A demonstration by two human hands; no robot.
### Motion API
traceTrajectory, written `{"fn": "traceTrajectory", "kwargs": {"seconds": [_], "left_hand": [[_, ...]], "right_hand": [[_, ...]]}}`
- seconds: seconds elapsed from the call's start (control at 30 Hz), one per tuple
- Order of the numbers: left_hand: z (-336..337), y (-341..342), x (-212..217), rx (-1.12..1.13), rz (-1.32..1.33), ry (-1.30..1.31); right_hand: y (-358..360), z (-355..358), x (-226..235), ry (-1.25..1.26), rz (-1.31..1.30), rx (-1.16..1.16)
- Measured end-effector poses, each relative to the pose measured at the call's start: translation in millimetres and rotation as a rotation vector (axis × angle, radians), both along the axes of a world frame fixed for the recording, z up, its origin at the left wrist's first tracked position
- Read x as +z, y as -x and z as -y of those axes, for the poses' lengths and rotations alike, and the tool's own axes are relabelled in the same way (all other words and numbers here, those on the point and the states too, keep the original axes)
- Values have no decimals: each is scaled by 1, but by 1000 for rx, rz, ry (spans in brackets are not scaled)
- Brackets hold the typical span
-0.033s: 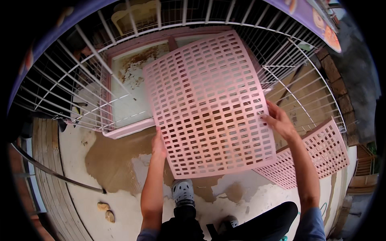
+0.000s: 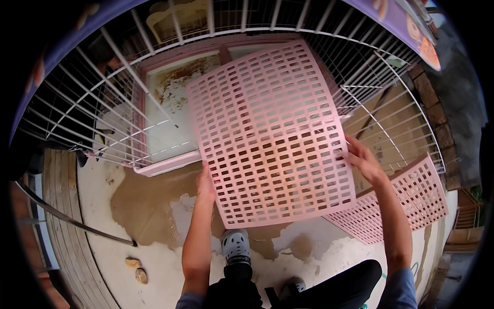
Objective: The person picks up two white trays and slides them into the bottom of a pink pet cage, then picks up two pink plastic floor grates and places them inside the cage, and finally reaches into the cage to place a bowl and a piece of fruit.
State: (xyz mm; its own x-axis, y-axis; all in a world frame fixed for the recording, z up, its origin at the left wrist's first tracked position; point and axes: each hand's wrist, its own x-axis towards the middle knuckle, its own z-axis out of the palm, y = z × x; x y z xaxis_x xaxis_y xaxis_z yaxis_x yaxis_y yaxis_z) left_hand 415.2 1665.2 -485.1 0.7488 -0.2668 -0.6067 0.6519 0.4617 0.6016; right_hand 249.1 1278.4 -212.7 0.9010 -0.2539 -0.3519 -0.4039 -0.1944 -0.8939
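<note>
A pink slotted plastic panel point(image 2: 272, 149) hangs tilted before me, its far end inside the wire cage. My left hand point(image 2: 206, 184) grips its left edge; several of those fingers are hidden behind it. On the right edge, my right hand point(image 2: 363, 159) holds the same panel with fingers bent round it. Beyond lies a pink-rimmed tray point(image 2: 167, 166) with a pale, brown-stained bottom, partly covered by the panel. A second pink slotted panel point(image 2: 418, 193) leans at the right, behind my right forearm.
White wire bars point(image 2: 103, 110) of the cage curve round the far side. Wet brown patches point(image 2: 149, 206) mark the concrete floor. Two small stones point(image 2: 137, 270) lie at the left, near a dark curved strip point(image 2: 72, 221) and wooden planks point(image 2: 64, 206). My shoe point(image 2: 235, 246) stands below the panel.
Almost nothing differs. The whole view has shifted slightly, and both hands keep their hold on the panel.
</note>
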Motion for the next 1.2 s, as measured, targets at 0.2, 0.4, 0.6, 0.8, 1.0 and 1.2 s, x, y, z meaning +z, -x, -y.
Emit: {"fn": "traceTrajectory", "kwargs": {"seconds": [0.2, 0.4, 0.6, 0.8, 1.0, 1.2], "left_hand": [[0, -4, 26, 91, -52, 11], [2, -26, 35, 95, -121, 82], [-22, -27, 38, -37, -100, 285], [-55, 31, 66, -72, -53, 458], [-39, 68, 43, -277, 102, 496], [24, 35, 80, -350, 293, 453]], "right_hand": [[96, 2, -38, -798, 259, -185], [70, -19, -34, -740, 231, -341], [10, -24, 11, -547, 261, -283], [-17, -41, 8, -532, 347, -252], [-59, -57, 1, -486, 469, -240], [-89, -50, -13, -502, 546, -263]]}}
